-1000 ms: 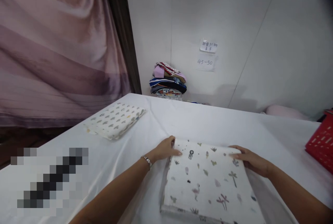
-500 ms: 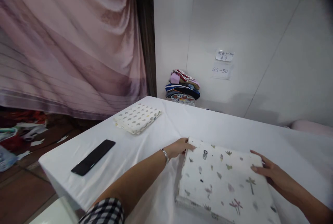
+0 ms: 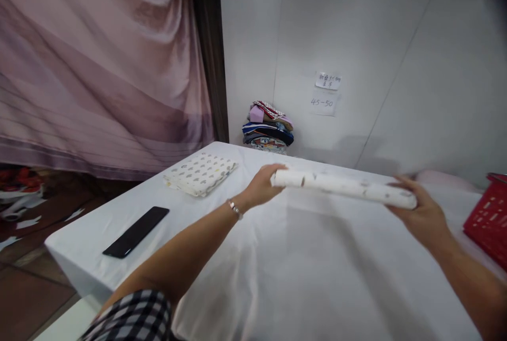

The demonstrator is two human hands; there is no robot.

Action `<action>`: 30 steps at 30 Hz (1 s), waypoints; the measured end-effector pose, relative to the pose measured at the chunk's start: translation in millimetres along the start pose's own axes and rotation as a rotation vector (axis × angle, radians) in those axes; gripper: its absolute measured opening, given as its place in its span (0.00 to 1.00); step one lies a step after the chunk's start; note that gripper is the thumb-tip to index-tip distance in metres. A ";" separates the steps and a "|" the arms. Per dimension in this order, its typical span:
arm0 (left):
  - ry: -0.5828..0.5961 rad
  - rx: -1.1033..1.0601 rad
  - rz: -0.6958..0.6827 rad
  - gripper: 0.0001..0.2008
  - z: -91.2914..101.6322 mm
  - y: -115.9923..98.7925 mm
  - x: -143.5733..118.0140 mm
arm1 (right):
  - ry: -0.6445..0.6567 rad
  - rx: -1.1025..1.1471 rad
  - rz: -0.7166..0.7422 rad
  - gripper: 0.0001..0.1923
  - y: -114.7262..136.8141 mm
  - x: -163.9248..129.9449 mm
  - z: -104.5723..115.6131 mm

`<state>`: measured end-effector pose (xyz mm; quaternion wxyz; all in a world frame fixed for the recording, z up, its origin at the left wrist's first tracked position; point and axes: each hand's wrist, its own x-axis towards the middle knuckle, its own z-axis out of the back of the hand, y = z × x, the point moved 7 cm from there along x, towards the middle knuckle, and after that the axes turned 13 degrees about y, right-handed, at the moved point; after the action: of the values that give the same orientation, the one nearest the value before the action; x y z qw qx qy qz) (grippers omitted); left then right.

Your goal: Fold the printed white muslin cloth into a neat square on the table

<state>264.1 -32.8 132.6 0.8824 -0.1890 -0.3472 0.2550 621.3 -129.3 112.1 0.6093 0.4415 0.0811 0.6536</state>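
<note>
Holding steady over the white-covered table [image 3: 301, 277], the person has a folded printed cloth [image 3: 344, 187] lifted clear of the surface and seen edge-on, level between both hands. Behind it all hangs the big pink curtain [image 3: 99, 66], with a stack of folded fabrics [image 3: 268, 127] against the back wall and a red basket [image 3: 489, 219] at the table's right edge. Another folded cloth with a small print [image 3: 201, 173] lies at the far left corner, well apart from the one in the air. The left hand [image 3: 262, 187] is closed on the bundle's left end, fingers wrapped under it; the right hand [image 3: 422, 214] cups the right end, fingers curled over the top. A dark phone [image 3: 135, 231] rests near the left edge. To my eye this is the carrying step: fold done, bundle up. What comes next needs both ends kept level so the layers don't slip.
</note>
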 end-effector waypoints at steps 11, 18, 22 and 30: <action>0.324 0.274 -0.025 0.18 -107.5 16.7 -152.2 | 0.425 -0.268 0.201 0.16 -50.3 -167.0 -97.6; 0.357 0.262 -0.075 0.25 -101.9 9.0 -159.0 | 0.521 -0.304 0.311 0.26 -37.9 -181.8 -95.9; 0.386 0.125 -0.055 0.25 -90.4 4.1 -162.9 | 0.645 -0.276 0.241 0.27 -30.8 -185.1 -89.2; 0.383 0.219 0.248 0.18 -87.1 4.5 -90.2 | 0.505 -0.091 0.139 0.15 28.9 -133.6 -86.5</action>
<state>267.7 -95.2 23.9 0.9093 -0.1783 -0.1180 0.3571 524.2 -214.9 15.2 0.5425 0.2413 0.1706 0.7864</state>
